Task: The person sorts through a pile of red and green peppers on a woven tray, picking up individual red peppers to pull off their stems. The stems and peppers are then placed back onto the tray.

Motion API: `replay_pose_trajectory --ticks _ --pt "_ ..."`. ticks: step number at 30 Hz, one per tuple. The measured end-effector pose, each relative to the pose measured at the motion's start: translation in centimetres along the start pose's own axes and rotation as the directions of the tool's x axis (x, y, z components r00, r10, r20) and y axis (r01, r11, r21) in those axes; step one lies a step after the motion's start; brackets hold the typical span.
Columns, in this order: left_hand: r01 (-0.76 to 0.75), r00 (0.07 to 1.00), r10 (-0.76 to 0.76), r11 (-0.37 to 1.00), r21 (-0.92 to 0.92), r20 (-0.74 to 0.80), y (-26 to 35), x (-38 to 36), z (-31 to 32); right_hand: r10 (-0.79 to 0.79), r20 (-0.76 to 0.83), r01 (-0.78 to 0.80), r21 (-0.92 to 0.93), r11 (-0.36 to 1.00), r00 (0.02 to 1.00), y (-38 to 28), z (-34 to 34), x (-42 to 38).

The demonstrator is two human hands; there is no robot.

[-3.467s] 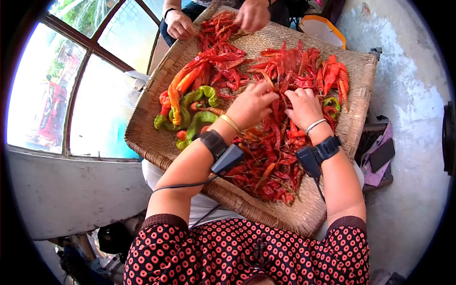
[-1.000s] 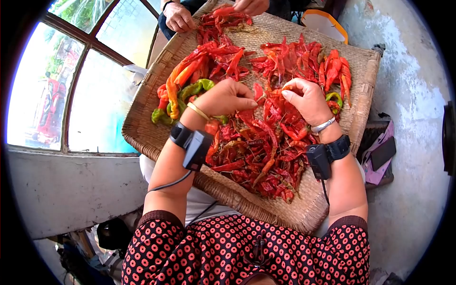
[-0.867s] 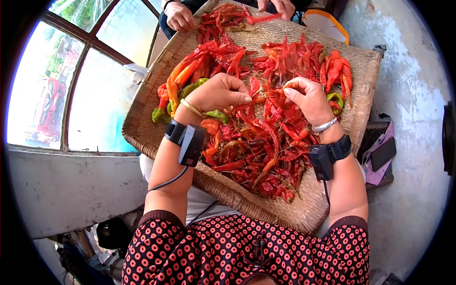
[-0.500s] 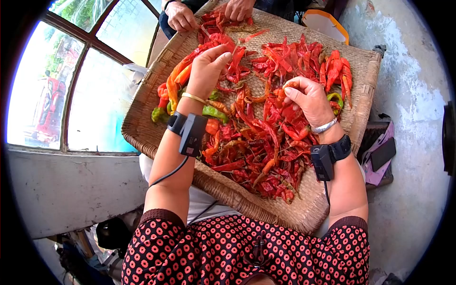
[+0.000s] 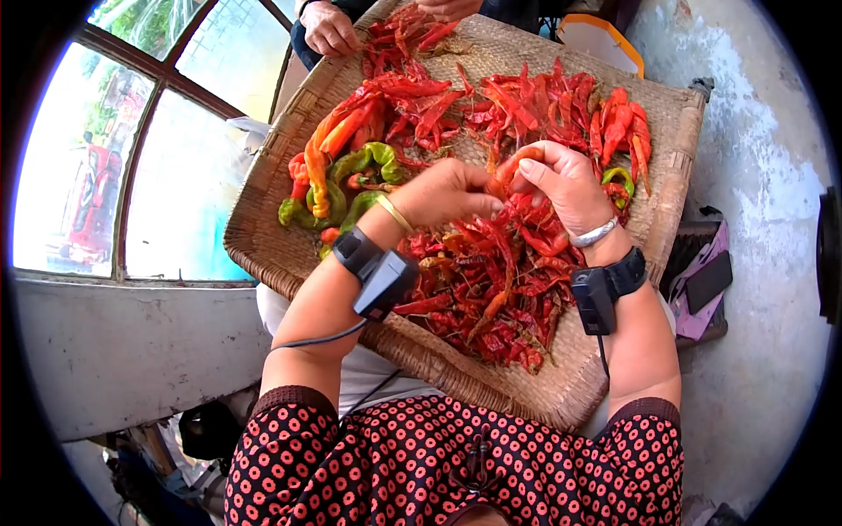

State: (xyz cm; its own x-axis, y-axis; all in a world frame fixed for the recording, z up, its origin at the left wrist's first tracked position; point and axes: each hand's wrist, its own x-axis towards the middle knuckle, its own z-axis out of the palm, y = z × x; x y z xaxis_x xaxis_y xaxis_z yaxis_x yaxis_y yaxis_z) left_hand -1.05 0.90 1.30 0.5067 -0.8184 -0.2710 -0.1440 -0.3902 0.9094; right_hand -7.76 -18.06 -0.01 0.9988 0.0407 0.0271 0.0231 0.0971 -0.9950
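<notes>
A pale red pepper (image 5: 524,158) is pinched in my right hand (image 5: 570,188), over the middle of the woven tray (image 5: 614,351). My left hand (image 5: 452,193) reaches in from the left, its fingertips beside that pepper; they are blurred, so I cannot make out what they hold. Beneath both hands lies a heap of dried red peppers (image 5: 491,280). Green peppers (image 5: 351,167) and an orange pepper (image 5: 316,175) rest to the left of my left hand. More red peppers (image 5: 535,101) lie beyond my hands.
At the tray's far edge are another person's two hands (image 5: 329,31), one beside red peppers (image 5: 399,39). A window (image 5: 175,149) stands at the left. On the right, a dark phone-like object (image 5: 707,285) lies on something pink by the wall (image 5: 754,193).
My left hand has moved down and right, towards my right hand. The pepper in my right hand shows more clearly. The other person's right-side hand has shifted up, partly out of view.
</notes>
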Motion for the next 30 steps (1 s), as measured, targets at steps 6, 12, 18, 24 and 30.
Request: replay_pose_trajectory --ticks 6,12,18,24,30 --pt "-0.255 0.761 -0.069 0.882 -0.395 -0.645 -0.6 0.2 -4.0 -0.09 0.233 0.246 -0.823 0.512 0.968 1.0 0.7 -0.2" --pt "0.038 0.92 0.111 0.929 0.369 -0.375 -2.0 0.3 -2.1 0.122 0.36 0.332 -0.922 0.201 0.925 0.4 2.5 -1.3" --pt "-0.122 0.991 0.13 0.906 0.406 0.008 -2.3 0.8 0.0 0.194 0.307 0.274 -0.945 0.18 0.932 1.2 2.0 -0.9" --pt "-0.082 0.995 0.097 0.917 0.39 -0.018 -1.1 0.1 -0.5 -0.017 0.284 0.267 -0.877 0.399 0.959 1.1 0.5 -0.3" --pt "0.049 0.874 -0.11 0.989 -0.139 -0.474 0.0 -1.3 -5.2 -0.469 -0.141 0.196 -0.777 0.598 0.872 0.9 0.0 0.4"
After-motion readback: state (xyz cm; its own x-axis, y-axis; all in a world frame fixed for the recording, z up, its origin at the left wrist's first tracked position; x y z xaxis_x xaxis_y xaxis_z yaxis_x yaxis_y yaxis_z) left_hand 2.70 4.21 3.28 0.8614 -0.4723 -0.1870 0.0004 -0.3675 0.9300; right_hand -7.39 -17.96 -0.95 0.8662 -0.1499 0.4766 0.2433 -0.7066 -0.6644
